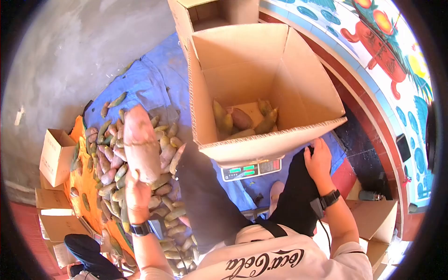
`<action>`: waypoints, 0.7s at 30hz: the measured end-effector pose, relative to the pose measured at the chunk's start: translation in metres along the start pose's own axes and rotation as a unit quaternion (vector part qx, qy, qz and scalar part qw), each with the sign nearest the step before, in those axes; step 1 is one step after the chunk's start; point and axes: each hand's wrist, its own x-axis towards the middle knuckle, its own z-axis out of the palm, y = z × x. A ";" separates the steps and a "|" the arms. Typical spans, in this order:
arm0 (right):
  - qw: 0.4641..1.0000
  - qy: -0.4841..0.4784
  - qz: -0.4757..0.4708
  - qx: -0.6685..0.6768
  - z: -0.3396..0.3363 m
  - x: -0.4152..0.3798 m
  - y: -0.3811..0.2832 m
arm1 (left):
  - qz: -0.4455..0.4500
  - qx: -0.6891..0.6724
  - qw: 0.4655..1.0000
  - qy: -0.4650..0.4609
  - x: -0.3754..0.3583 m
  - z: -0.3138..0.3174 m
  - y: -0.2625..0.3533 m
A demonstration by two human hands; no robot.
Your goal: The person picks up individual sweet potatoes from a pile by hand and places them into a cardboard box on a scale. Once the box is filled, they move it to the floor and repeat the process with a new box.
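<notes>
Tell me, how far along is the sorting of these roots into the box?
Only a few roots lie in the cardboard box on the scale. The left hand holds up one large pinkish root; the right hand rests on the knee. A big pile remains on the ground.

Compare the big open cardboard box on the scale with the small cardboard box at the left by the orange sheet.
The big box is much larger than the small box. The big box sits on a scale over the blue tarp; the small box stands on the floor beside the orange sheet. The big box holds a few tubers; the small box's inside looks empty from this angle. Both are plain brown cardboard, open-topped.
</notes>
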 end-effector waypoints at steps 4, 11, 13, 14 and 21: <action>1.000 0.015 -0.001 0.014 0.004 -0.003 0.001 | 0.063 0.045 0.994 -0.075 0.005 0.069 0.037; 1.000 0.017 -0.014 0.006 0.004 -0.004 0.006 | 0.160 0.208 0.959 -0.108 0.014 0.186 0.052; 1.000 0.016 -0.019 -0.003 0.006 -0.005 0.010 | 0.195 0.299 0.925 -0.127 0.009 0.209 0.045; 1.000 0.016 -0.019 -0.002 0.006 -0.006 0.011 | 0.227 0.346 0.900 -0.139 0.013 0.213 0.038; 1.000 -0.003 -0.011 -0.015 0.003 -0.005 0.010 | 0.360 0.534 0.739 -0.199 0.027 0.231 0.018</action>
